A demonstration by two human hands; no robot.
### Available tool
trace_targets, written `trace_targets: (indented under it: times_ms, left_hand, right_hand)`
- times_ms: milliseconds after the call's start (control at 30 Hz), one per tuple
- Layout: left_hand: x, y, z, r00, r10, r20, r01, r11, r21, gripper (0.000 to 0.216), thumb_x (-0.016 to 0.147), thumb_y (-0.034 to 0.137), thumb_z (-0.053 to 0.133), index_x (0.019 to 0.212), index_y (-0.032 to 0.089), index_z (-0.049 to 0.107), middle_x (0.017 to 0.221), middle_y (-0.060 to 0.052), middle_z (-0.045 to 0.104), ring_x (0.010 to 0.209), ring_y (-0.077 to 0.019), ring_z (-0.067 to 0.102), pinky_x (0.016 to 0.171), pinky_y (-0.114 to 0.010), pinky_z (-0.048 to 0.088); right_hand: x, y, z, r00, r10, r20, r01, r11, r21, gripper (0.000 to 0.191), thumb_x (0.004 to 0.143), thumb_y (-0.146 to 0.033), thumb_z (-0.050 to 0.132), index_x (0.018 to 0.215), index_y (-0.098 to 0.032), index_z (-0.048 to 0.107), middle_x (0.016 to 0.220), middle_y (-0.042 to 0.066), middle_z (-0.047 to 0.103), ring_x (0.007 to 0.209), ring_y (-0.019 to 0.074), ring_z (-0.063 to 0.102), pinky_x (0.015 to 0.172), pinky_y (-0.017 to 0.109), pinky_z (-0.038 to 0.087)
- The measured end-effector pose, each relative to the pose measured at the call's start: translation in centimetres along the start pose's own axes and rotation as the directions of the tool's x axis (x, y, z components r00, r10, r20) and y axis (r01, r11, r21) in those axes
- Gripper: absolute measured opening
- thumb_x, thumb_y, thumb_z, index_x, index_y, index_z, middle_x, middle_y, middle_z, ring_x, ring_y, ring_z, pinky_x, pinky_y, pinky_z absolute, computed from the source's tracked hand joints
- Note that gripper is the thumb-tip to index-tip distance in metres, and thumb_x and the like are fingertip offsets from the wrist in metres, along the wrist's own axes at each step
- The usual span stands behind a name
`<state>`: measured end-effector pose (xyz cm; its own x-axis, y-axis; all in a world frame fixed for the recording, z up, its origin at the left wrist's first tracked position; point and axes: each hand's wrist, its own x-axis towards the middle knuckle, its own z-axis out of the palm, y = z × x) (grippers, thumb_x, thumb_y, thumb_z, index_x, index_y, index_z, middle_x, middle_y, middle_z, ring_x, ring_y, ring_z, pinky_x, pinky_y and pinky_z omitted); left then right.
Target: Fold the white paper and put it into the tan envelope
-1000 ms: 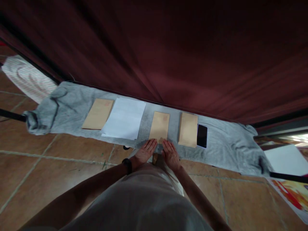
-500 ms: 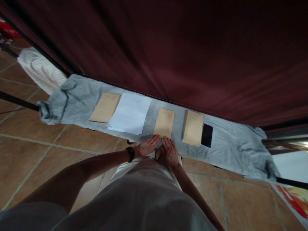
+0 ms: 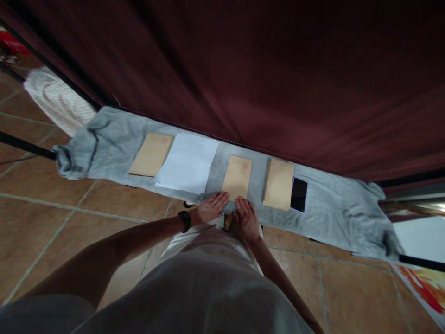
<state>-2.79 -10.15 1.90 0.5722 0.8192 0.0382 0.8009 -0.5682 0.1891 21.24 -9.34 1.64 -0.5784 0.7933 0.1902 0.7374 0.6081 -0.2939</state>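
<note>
A brown paper envelope (image 3: 238, 175) lies flat in front of me on the grey cloth (image 3: 327, 208). My left hand (image 3: 211, 207) rests flat at its near left corner, fingers stretched out. At the near right corner lies my right hand (image 3: 248, 220), its fingers also extended and pressing down. Left of the envelope are white paper sheets (image 3: 188, 162), and beyond them more brown envelopes (image 3: 151, 154). To the right sits a thicker stack of brown envelopes (image 3: 278, 184), with a dark-screened phone (image 3: 299, 195) right beside it.
The cloth covers a long narrow surface. A dark red curtain (image 3: 278, 83) hangs along its far side. Black bars (image 3: 28, 147) stick out at both ends. A striped cloth (image 3: 60, 99) hangs at the far left. Tiled floor (image 3: 114, 199) shows below.
My hands have moved apart: the left one slid slightly left, the right one slightly right, along the envelope's near edge. The other things have stayed in place.
</note>
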Motion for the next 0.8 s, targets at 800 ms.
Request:
trace_targets:
  times_ms: [800]
  left_hand:
    - [2.2, 1.7, -0.6, 0.994, 0.108, -0.020, -0.107, 0.993, 0.045, 0.067, 0.101, 0.046, 0.050, 0.156, 0.010, 0.037, 0.162, -0.017, 0.037, 0.152, -0.0263, 0.032, 0.126, -0.041, 0.026]
  right_hand:
    - [-0.6, 0.4, -0.4, 0.998, 0.044, -0.045, -0.044, 0.999, 0.000, 0.055, 0.102, -0.024, 0.045, 0.156, -0.013, 0.037, 0.157, 0.015, 0.045, 0.146, 0.0282, 0.040, 0.120, 0.053, 0.036]
